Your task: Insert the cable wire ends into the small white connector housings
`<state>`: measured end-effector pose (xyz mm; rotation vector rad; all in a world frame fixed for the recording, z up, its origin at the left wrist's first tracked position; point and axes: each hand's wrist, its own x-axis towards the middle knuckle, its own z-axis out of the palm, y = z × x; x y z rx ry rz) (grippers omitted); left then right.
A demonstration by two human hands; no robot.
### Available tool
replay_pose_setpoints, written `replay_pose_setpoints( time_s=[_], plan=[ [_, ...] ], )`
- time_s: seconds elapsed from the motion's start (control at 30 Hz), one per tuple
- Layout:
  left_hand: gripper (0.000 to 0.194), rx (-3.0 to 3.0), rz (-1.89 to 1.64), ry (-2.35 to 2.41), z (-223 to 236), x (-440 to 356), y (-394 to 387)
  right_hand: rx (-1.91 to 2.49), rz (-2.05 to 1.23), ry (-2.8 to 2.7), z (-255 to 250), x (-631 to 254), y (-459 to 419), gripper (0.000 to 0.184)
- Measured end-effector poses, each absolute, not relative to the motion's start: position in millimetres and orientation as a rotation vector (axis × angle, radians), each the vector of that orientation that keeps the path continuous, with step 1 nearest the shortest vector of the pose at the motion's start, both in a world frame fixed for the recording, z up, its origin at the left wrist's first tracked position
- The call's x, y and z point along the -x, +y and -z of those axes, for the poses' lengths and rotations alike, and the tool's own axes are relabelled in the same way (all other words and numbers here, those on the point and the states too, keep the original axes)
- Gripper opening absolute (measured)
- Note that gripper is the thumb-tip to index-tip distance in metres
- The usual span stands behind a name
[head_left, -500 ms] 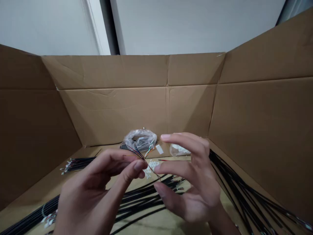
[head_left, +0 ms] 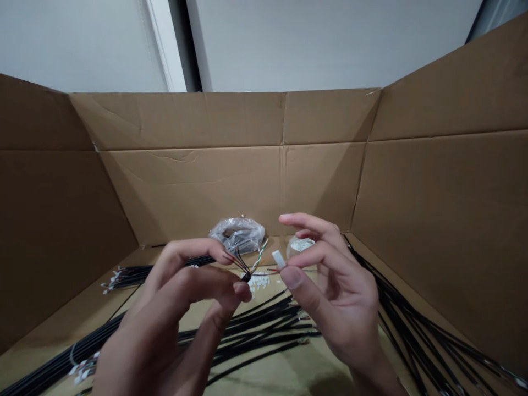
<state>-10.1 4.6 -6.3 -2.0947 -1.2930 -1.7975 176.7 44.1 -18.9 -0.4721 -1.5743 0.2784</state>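
My left hand [head_left: 193, 291] pinches the end of a black multi-core cable [head_left: 246, 277] between thumb and fingers. Thin coloured wires [head_left: 239, 259] fan out of it, some dark and red ones running back against the index finger. A green-and-white twisted pair [head_left: 260, 254] points up and away. In my right hand [head_left: 330, 280], a small white plastic connector [head_left: 279, 258] stands tilted between thumb and index finger, its other fingers raised. One reddish wire [head_left: 264, 274] stretches from the cable toward the right fingertips; whether it enters the connector is hidden.
Several black cables [head_left: 256, 335] lie under my hands, with bundles at left [head_left: 61, 357] and right [head_left: 412, 319]. Small white pieces [head_left: 259, 280] are scattered behind the hands. Farther back sit a clear plastic bag [head_left: 237, 234] and another bag of white parts [head_left: 300, 245]. Cardboard walls [head_left: 231, 181] enclose the surface.
My right thumb and index finger have closed on the white connector, which has moved slightly right and nearer. My left hand has turned, and the wires now spread more from the cable end.
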Motion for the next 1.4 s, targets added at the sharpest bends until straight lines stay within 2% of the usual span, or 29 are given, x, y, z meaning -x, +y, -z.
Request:
replay_pose_setpoints(
  time_s=[0.13, 0.4, 0.53, 0.67, 0.83, 1.1, 1.4],
  plan=[
    [0.024, 2.204, 1.479, -1.071, 7, 13, 3, 0.461, -0.365, -1.564, 18, -177, 44, 0.012],
    [0.017, 2.146, 1.604, -1.105, 13, -1, 4, 0.442, -0.215, -1.595, 21, -177, 39, 0.014],
    [0.021, 2.108, 1.729, -1.176, 12, -7, 3, 0.421, -0.197, -1.626, 21, -177, 40, 0.013],
    [0.023, 2.132, 1.825, -1.205, 12, -9, 3, 0.375, -0.195, -1.669, 20, -178, 43, 0.021],
    [0.024, 2.057, 1.963, -1.229, 13, -14, 1, 0.409, -0.174, -1.68, 17, -181, 44, 0.014],
    [0.025, 2.045, 2.012, -1.274, 8, -22, 1, 0.409, -0.194, -1.686, 18, -181, 48, 0.004],
    [0.023, 2.091, 1.999, -1.291, 10, -17, -2, 0.406, -0.201, -1.66, 17, -180, 47, 0.008]
  ],
)
